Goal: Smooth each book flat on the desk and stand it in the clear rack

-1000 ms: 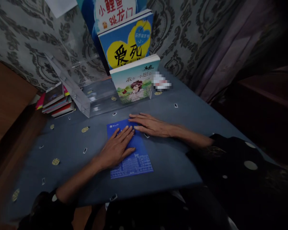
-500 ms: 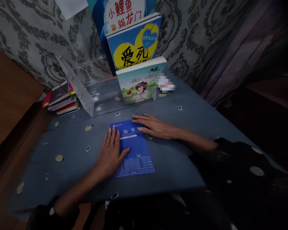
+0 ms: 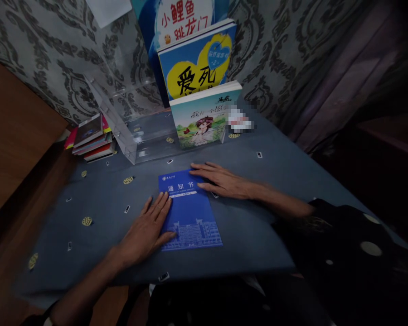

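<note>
A blue booklet (image 3: 193, 213) with white Chinese lettering and a printed building lies flat on the cloth-covered table (image 3: 109, 244). My left hand (image 3: 146, 231) rests flat on its left edge, with the thumb stretched across the lower cover and the fingers pointing away from me. On the right, my right hand (image 3: 224, 181) lies with its fingertips on the booklet's upper right corner and its palm over the cloth. Both hands are open, fingers extended, gripping nothing.
Behind the booklet, several picture books (image 3: 204, 122) stand upright in a clear acrylic rack (image 3: 117, 131). A small stack of books (image 3: 91, 133) sits at the far left. A pixelated white item (image 3: 240, 121) is right of the rack. Patterned curtain (image 3: 272, 50) hangs behind.
My left hand has slid down and left along the booklet, uncovering more of its title. The right hand keeps its place at the corner. The view has shifted slightly.
</note>
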The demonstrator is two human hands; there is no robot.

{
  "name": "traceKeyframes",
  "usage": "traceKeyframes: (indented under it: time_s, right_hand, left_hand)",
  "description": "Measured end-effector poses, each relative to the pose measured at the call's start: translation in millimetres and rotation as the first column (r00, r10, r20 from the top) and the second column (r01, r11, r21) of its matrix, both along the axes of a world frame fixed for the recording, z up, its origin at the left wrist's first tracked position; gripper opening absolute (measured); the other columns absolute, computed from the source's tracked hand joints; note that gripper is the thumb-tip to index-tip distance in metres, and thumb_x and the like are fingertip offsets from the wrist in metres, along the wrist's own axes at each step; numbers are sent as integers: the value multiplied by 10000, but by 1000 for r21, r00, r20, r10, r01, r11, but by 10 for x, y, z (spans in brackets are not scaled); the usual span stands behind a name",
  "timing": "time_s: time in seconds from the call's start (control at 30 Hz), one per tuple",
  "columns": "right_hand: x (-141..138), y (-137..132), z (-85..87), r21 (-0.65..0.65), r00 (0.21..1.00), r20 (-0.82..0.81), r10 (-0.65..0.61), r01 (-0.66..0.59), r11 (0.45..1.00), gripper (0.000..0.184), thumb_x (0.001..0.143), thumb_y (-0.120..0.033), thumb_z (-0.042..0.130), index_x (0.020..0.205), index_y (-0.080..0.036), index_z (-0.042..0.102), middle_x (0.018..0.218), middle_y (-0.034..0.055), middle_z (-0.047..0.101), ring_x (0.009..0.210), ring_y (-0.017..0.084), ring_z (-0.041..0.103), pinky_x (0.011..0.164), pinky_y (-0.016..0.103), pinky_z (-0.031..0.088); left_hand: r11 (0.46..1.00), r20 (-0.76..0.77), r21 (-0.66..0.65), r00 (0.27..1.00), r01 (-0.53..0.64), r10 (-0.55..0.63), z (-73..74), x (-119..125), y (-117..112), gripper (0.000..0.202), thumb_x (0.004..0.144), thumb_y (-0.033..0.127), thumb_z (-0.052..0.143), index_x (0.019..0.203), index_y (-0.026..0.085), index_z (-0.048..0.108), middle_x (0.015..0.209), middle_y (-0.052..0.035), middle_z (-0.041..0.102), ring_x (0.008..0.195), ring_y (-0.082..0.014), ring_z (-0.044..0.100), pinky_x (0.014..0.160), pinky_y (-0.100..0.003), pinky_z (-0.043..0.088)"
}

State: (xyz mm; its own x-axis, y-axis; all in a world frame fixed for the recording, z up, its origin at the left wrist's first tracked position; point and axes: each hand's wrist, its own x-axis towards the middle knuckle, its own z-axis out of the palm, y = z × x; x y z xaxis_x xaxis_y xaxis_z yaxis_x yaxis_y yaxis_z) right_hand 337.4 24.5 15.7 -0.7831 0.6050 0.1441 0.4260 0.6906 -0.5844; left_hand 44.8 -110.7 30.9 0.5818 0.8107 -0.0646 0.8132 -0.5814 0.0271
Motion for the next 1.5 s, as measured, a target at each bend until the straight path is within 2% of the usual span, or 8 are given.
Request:
traceKeyframes:
  time_s: [0.2, 0.33, 0.53, 0.7, 0.8, 1.03, 1.3, 1.5]
  right_hand:
    - [4, -2, 5, 19, 1000, -19, 7, -7, 1000, 592, 1006, -603, 384, 1493, -273, 447, 1609, 80, 368, 1496, 277, 309, 1241, 579, 186]
    - [4, -10, 18, 24, 1000, -5, 11, -11, 1000, 597, 1010, -606, 361, 1500, -274, 436, 1614, 84, 357, 1501, 271, 299, 1245, 570, 185]
    - [5, -12, 13, 13, 1000, 14, 4, -4, 1000, 587, 1026, -577, 335, 1502, -250, 438, 1617, 94, 352, 1504, 268, 294, 1244, 559, 185]
    - [17, -2, -20, 24, 1000, -7, 12, -11, 1000, 555, 1044, -527, 316, 1494, -231, 450, 1610, 103, 367, 1499, 248, 309, 1242, 553, 186]
    - [20, 4, -34, 23, 1000, -14, 15, -15, 1000, 543, 1044, -524, 321, 1491, -244, 451, 1613, 85, 366, 1500, 240, 307, 1246, 546, 180]
    - [18, 12, -34, 26, 1000, -3, 18, -18, 999, 585, 1035, -558, 323, 1483, -208, 461, 1609, 109, 368, 1496, 255, 315, 1249, 529, 183]
    - [23, 17, -54, 60, 1000, -19, 18, -17, 998, 544, 1034, -542, 356, 1491, -262, 447, 1605, 91, 379, 1486, 258, 337, 1233, 556, 209]
    - [15, 10, -34, 56, 1000, -8, 22, -22, 998, 549, 1030, -549, 361, 1492, -265, 445, 1608, 93, 370, 1488, 266, 333, 1230, 572, 207]
  left_hand:
    - [984, 17, -74, 987, 163, -162, 143, -128, 169, 822, 1002, 580, 407, 1603, 265, -59, 1658, -103, 198, 1533, -266, 198, 1254, -531, 168]
    - [965, 43, -130, 974, 228, -224, 179, -90, 296, 796, 1000, 583, 412, 1606, 281, -6, 1659, -85, 192, 1533, -256, 199, 1268, -519, 107]
    - [931, 46, -229, 959, 283, -280, 204, 176, 500, 769, 1002, 624, 346, 1610, 261, 45, 1667, -63, 151, 1550, -227, 109, 1275, -492, 53]
    - [893, 80, -285, 937, 348, -340, 218, 472, 671, 825, 979, 686, 310, 1602, 171, 145, 1664, -115, 133, 1553, -247, 76, 1267, -492, 15]
    - [883, 97, -262, 921, 389, -377, 196, 622, 706, 834, 978, 691, 295, 1592, 137, 189, 1659, -131, 173, 1554, -240, 93, 1268, -478, 3]
    - [828, 148, -170, 844, 535, -515, 105, 736, 563, 771, 1005, 635, 311, 1598, 163, 168, 1643, -111, 260, 1541, -222, 184, 1274, -457, 29]
    - [752, 215, -251, 792, 610, -571, 175, 757, 202, 721, 1021, 577, 337, 1576, 131, 224, 1635, -104, 274, 1532, -213, 217, 1274, -470, 103]
    - [744, 266, -275, 792, 609, -550, 200, 714, 87, 719, 1019, 560, 369, 1586, 150, 204, 1626, -88, 301, 1532, -202, 209, 1275, -433, 118]
